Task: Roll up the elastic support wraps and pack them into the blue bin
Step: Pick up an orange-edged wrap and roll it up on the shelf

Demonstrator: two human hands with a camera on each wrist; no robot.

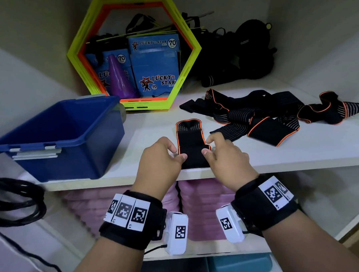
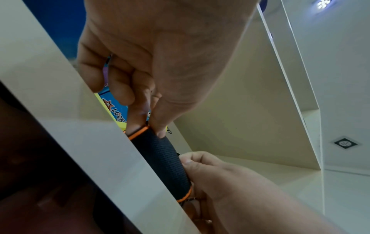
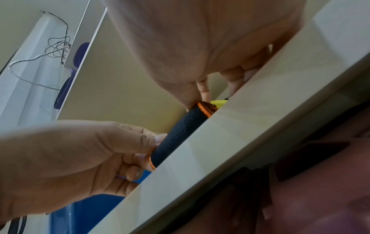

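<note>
A black elastic wrap with orange edging (image 1: 192, 143) lies at the shelf's front edge, its near end rolled into a tight cylinder (image 2: 162, 161) (image 3: 178, 134). My left hand (image 1: 165, 157) pinches the roll's left end between thumb and fingers. My right hand (image 1: 223, 154) pinches the right end the same way. The unrolled part stretches away from me. A pile of several more black and orange wraps (image 1: 256, 115) lies to the right on the shelf. The blue bin (image 1: 56, 140) stands at the left, with nothing visible inside.
A yellow-green and orange hexagon frame (image 1: 132, 53) leans at the back with blue boxes and a purple cone (image 1: 119, 78) behind it. Black gear (image 1: 243, 55) is heaped at the back right. Black cable coils (image 1: 15, 200) hang at lower left. Pink items fill the shelf below.
</note>
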